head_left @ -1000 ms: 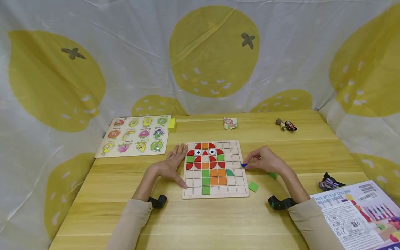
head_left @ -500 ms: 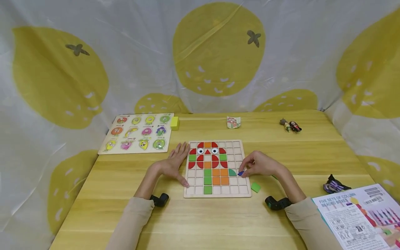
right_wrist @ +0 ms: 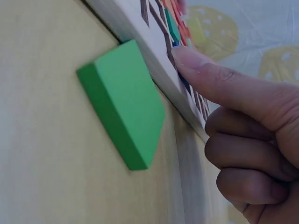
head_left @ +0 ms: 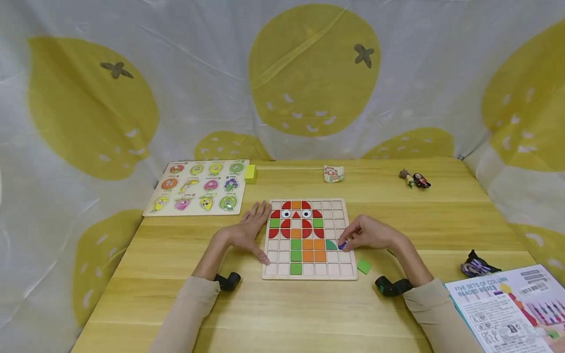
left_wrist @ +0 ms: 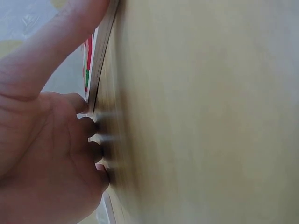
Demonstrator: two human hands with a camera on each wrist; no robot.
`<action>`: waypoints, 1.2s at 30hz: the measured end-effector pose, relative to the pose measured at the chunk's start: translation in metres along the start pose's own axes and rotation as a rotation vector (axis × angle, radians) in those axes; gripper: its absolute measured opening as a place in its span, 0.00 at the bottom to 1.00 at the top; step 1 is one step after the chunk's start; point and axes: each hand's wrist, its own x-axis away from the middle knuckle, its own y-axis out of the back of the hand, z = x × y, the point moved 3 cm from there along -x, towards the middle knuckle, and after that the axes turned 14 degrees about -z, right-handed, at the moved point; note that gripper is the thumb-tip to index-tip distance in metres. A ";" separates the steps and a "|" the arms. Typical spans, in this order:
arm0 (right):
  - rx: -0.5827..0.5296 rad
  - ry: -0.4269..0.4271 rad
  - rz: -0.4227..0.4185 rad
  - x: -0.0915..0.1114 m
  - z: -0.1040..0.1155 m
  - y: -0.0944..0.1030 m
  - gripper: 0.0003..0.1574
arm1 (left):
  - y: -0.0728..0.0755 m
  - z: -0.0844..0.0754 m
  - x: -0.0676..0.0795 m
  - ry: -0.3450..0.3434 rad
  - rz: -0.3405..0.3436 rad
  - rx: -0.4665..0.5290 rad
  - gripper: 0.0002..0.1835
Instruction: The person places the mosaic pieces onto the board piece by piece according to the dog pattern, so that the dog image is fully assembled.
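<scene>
A wooden grid board [head_left: 273, 257] lies on the table, holding red, orange and green tiles and two eye pieces in an owl-like pattern. My left hand [head_left: 245, 235] is spread along its left edge, thumb at the lower left corner. At the right-hand column, my right hand [head_left: 370, 232] pinches a small blue tile [head_left: 342, 246] between thumb and forefinger. The fingers partly hide that tile, so its full shape cannot be told. A teal quarter-round tile [head_left: 330, 244] sits in the cell just left of it. Beside the board's right edge lies a green square tile [right_wrist: 124, 105].
Behind on the left are a fruit puzzle board [head_left: 196, 189] and a yellow block [head_left: 250, 174]. A small pattern card [head_left: 333, 173] and two figurines [head_left: 415, 179] lie at the back. At right are a dark pouch [head_left: 478, 265] and a printed box [head_left: 503, 304].
My right hand has carried the blue tile from the board's right edge down and left to the cell beside the teal tile. The left hand keeps its place at the board.
</scene>
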 end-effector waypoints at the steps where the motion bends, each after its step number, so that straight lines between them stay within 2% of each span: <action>1: 0.006 -0.001 -0.004 0.001 0.000 0.001 0.06 | -0.001 0.000 -0.001 -0.002 0.000 0.004 0.80; 5: 0.028 -0.012 -0.049 0.004 0.002 0.002 0.08 | -0.002 -0.001 -0.003 0.006 0.009 -0.001 0.80; 9: 0.047 -0.053 -0.136 0.009 0.006 0.006 0.12 | 0.000 -0.001 -0.002 0.008 0.015 0.000 0.80; 12: 0.037 -0.100 -0.205 0.022 0.006 0.009 0.14 | 0.000 -0.001 -0.003 0.006 0.019 0.011 0.80; 15: -0.006 -0.134 -0.240 0.041 0.000 0.009 0.16 | -0.002 0.001 -0.003 0.005 0.019 0.016 0.80; 19: -0.055 -0.166 -0.244 0.064 -0.008 0.003 0.21 | -0.002 0.003 -0.004 0.003 0.016 0.016 0.80; 22: -0.073 -0.166 -0.220 0.072 -0.011 -0.003 0.23 | -0.002 0.004 -0.004 0.003 0.019 0.009 0.80; 28: -0.065 -0.195 -0.218 0.074 -0.015 -0.008 0.21 | -0.003 0.004 -0.004 -0.008 0.015 0.011 0.80; 36: -0.031 -0.213 -0.211 0.077 -0.023 0.002 0.21 | -0.004 0.006 -0.005 -0.011 0.008 0.014 0.80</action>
